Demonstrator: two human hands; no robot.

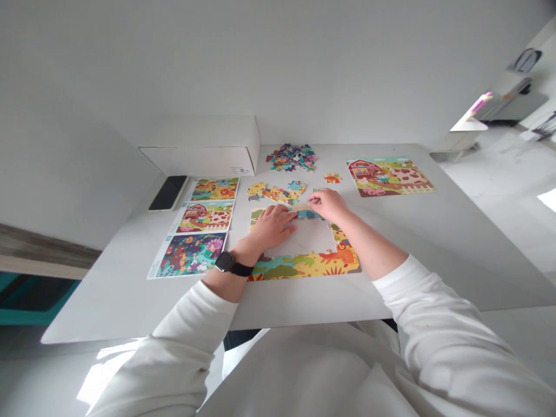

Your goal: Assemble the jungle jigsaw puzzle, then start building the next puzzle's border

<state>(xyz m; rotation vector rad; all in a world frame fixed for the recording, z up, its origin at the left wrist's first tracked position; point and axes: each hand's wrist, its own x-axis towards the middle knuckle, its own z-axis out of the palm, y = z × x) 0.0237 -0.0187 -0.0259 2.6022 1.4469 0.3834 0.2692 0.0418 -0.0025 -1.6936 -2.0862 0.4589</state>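
Observation:
A partly built savanna jigsaw lies in front of me on the white table, its border laid and its middle bare. My left hand, with a black watch on the wrist, rests flat on the puzzle's upper left part, fingers together and stretched out. My right hand is at the puzzle's top edge, its fingers pinched on a small puzzle piece. Just beyond both hands lies a cluster of joined loose pieces.
A heap of mixed pieces and a finished farm jigsaw lie further back. A single orange piece sits between them. Three picture cards run down the left. A phone and a white box stand behind them.

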